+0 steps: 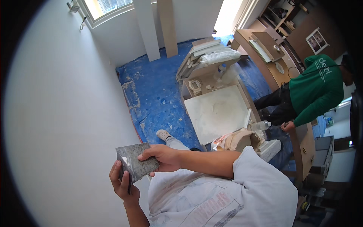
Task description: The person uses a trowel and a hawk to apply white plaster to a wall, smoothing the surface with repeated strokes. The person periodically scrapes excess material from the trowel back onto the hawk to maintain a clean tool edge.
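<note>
My right hand [164,157] is closed on a flat, rectangular grey putty scraper [140,172], its thumb lying on the speckled, stained face. My left hand [125,187] grips a darker thin blade [121,153] that stands at an angle against the grey one, fingers bent over its face. A dab of white putty [126,163] shows between the two. The handles, if any, are hidden. Both hands are in front of my body, near the white wall [60,125] on the left.
Blue sheeting [159,94] covers the floor. A white board [217,111] has stacked panels [200,56], a paper sack [242,142] and a plastic bottle [261,125] around it. Two long planks [168,28] lean by the window. A co-worker in green [315,87] stands at right beside a wooden counter [280,72].
</note>
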Available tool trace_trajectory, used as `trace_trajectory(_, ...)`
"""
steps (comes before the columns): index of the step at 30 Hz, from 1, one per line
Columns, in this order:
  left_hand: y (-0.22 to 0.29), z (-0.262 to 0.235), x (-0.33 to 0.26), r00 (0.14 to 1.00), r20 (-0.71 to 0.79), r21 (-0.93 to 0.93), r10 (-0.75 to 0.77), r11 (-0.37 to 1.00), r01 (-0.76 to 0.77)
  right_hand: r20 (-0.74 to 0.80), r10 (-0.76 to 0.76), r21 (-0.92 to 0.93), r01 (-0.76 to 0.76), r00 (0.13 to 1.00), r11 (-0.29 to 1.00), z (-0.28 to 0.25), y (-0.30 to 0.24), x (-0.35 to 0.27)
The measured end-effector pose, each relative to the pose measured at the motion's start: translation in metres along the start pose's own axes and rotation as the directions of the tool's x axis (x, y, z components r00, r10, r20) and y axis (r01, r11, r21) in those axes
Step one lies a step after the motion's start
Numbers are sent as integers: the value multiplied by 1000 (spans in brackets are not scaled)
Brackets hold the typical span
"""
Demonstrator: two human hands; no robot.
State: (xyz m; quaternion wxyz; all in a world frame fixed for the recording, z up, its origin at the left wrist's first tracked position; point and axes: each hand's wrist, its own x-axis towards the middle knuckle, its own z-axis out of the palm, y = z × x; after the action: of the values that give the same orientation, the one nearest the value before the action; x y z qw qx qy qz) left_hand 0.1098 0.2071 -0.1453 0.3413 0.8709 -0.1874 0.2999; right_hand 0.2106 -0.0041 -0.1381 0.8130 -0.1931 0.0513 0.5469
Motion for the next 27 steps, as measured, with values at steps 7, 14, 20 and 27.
trace_trajectory(7, 17, 25, -27, 905, 287, 35, -313, 948, 317, -20, -344, 86, 345, 939, 935, -82, -2, -93)
trace_trajectory(14, 37, 55, -21, 837, 315, -51, -447, 873, 485, -51, -747, 181, 742, 662, 645, -140, -93, -175)
trace_trajectory(20, 32, 101, 9, 774, 444, -65, -452, 845, 530, -427, -848, -277, 848, 313, 452, -238, -163, -264)
trace_trajectory(27, 23, 176, 53, 662, 537, -21, -523, 776, 630, -877, -479, -480, 31, -37, 876, -487, -154, -243)
